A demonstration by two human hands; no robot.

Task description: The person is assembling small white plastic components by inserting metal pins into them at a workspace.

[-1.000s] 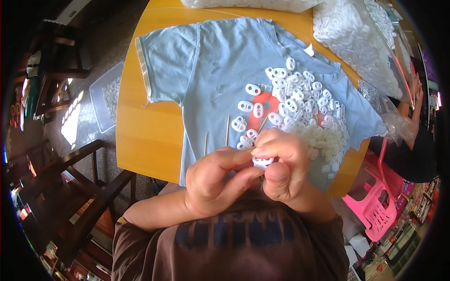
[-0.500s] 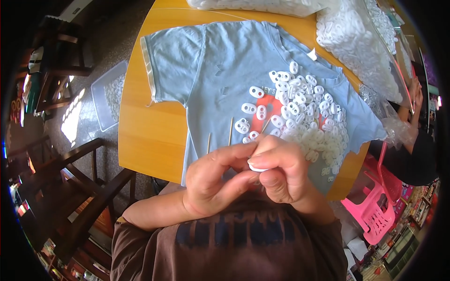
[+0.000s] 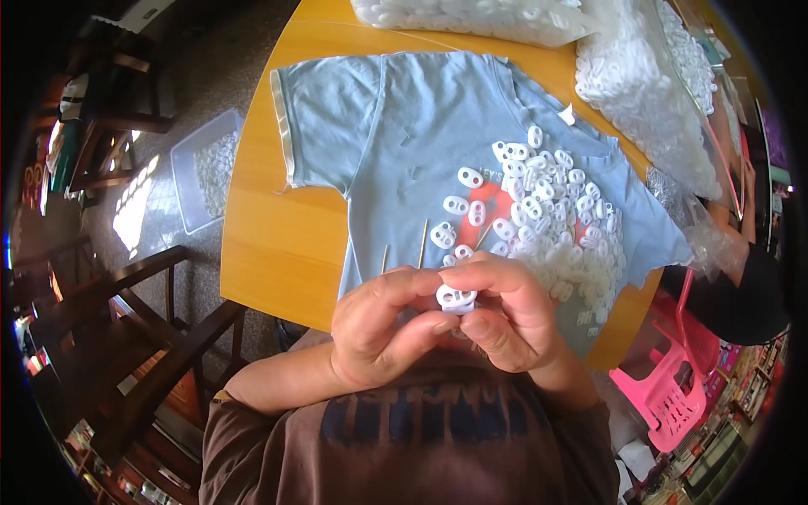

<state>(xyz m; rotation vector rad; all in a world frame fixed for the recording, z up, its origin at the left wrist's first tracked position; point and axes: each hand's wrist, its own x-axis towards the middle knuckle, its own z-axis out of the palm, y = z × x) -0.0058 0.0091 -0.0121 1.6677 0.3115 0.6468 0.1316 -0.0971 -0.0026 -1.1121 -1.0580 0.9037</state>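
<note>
As I look on, the left hand [image 3: 380, 321] and the right hand [image 3: 513, 316] hold a small white plastic piece [image 3: 456, 297] pinched between them, over a blue shirt [image 3: 421, 126] spread on the table [image 3: 273, 248], a pile of white pieces [image 3: 543, 198] just beyond.

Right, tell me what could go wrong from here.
1. The small white piece sits between the fingertips of the left hand and right hand, so it could slip out and drop.
2. The loose pile of white pieces lies on the blue T-shirt; a tug on the cloth might scatter them.
3. Two thin sticks are just beyond the left hand, which could knock them if it reached forward.
</note>
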